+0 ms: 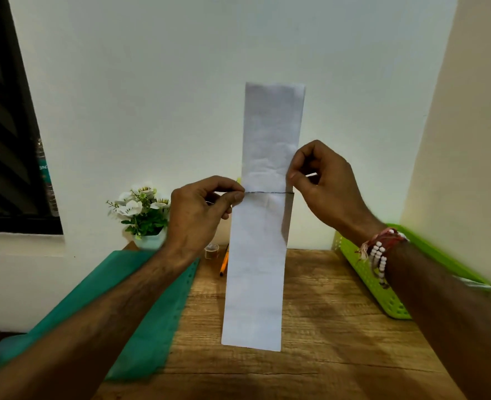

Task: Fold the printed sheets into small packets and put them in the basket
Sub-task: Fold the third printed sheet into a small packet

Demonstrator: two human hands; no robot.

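Left hand (201, 209) pinches the left edge of the sheet (256, 284), thumb against forefinger. Right hand (322, 183) pinches the right edge, slightly higher. Sheet is folded to a long narrow strip, held upright between both hands above the table (325, 342). Dark line crosses it at the pinch: crease or print, hard to tell. Step: likely halving the length. Next: bring the ends together, press flat. Basket (382, 295) sits beside the right forearm.
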